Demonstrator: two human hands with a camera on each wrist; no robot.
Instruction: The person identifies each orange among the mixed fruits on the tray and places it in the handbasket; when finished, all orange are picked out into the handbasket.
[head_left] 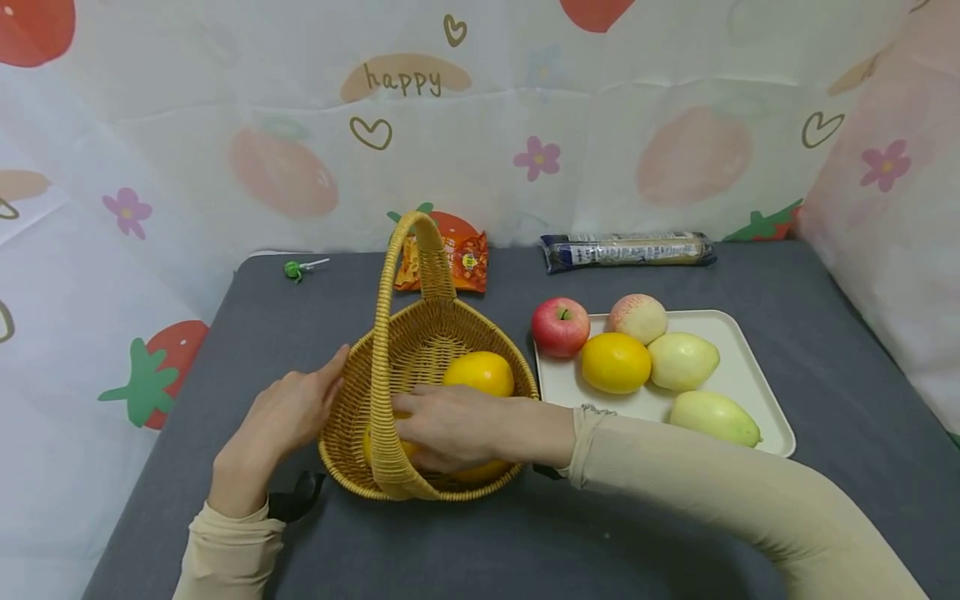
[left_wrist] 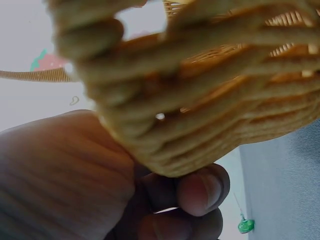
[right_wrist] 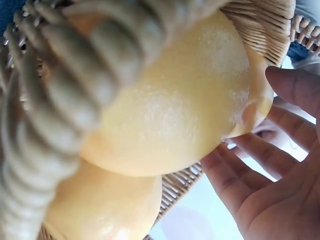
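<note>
A wicker basket [head_left: 341,450] with a tall arched handle stands on the grey table, and several yellow oval fruits [head_left: 480,372] lie in it. My left hand [head_left: 281,417] grips the basket's left rim; in the left wrist view its curled fingertips [left_wrist: 202,190] show under the wicker [left_wrist: 200,120]. Down inside the basket, my right hand [head_left: 450,425] reaches past the handle. The right wrist view shows its thumb and fingers around one yellow fruit [right_wrist: 257,102], behind a larger-looking one [right_wrist: 185,95]. Part of that grip is hidden.
Right of the basket, a white tray [head_left: 776,421] bears a peach [head_left: 637,317], a yellow fruit [head_left: 617,363] and pale green fruits [head_left: 682,361]. A red apple [head_left: 560,327] sits at its corner. Behind are an orange snack bag [head_left: 468,262], a long packet [head_left: 630,250] and a green lollipop [head_left: 293,270].
</note>
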